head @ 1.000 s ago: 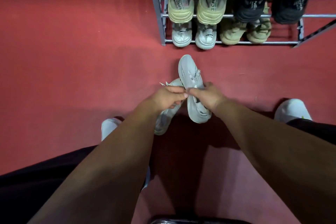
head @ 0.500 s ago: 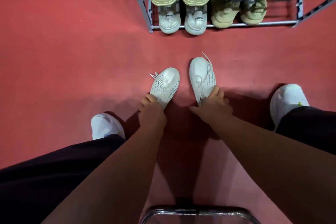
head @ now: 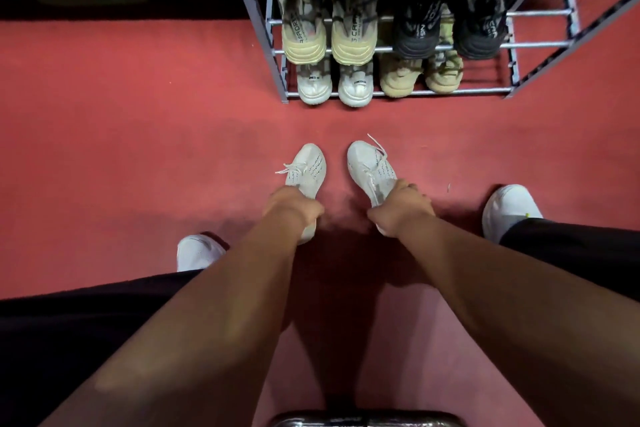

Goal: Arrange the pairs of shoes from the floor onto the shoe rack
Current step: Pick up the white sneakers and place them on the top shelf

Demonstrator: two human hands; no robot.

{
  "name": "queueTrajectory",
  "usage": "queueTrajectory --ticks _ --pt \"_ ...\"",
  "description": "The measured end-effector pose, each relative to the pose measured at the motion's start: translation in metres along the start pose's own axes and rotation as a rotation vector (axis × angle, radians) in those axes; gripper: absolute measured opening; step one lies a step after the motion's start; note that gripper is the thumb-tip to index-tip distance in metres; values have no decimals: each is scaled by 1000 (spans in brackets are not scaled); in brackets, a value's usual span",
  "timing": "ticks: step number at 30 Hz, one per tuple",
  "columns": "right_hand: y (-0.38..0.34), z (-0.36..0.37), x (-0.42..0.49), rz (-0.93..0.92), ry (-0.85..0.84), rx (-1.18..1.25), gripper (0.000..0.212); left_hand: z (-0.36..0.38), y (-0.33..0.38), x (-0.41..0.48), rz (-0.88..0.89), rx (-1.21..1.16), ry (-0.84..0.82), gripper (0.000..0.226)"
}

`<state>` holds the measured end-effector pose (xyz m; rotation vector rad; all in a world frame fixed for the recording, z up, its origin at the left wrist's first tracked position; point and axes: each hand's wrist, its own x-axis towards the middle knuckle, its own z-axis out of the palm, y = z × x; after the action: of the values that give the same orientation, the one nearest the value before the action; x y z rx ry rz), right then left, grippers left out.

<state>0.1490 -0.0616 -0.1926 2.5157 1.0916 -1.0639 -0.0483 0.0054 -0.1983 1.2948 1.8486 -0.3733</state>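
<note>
At the near edge of the view a shiny curved metal bar (head: 367, 419) shows, and above it two bare forearms reach forward over the red carpet floor (head: 121, 156). On both sides are the person's own legs in black trousers, with a white shoe on the left foot (head: 197, 251) and a white shoe on the right foot (head: 509, 210). The left hand (head: 294, 210) is closed around the heel part of a white knitted sneaker with small dark marks and loose white laces (head: 306, 170); its fingers are clenched on this shoe. The right hand (head: 403, 206) grasps the heel part of the second white knitted sneaker of the same pair (head: 369, 163) in the same way. Both sneakers point their toes to the rack, stand side by side with a gap between them, and seem to rest on the floor, but I cannot tell this surely. Further away stands the grey metal shoe rack (head: 270, 45). On its lowest level are a pair of white shoes (head: 334, 85) and, to the right, a pair of beige shoes (head: 420, 74). On the level above are cream sneakers with printed letters (head: 327, 42) and black sneakers (head: 446, 35).
</note>
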Motion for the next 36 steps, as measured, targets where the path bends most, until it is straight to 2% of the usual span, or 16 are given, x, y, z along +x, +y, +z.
queueTrajectory --ticks 2,5,9,14,21,26,36 --pt "-4 -24 -15 -15 20 26 87 -23 16 -20 52 28 6 56" --pt "-4 -64 -43 -51 64 11 65 -55 35 -60 117 132 74 46" --pt "12 -112 -90 -125 88 -93 39 -83 51 -119 210 142 147 41" --pt "35 -176 -160 -152 191 -142 17 -121 67 -204 333 184 246 37" --pt "64 -268 -259 -250 397 -126 26 -166 103 -318 527 134 398 45" --pt "76 -323 -295 -305 529 45 40 -194 135 -377 652 68 530 43" --pt "64 -425 -273 -309 680 357 35 -239 237 -384 733 -67 680 46"
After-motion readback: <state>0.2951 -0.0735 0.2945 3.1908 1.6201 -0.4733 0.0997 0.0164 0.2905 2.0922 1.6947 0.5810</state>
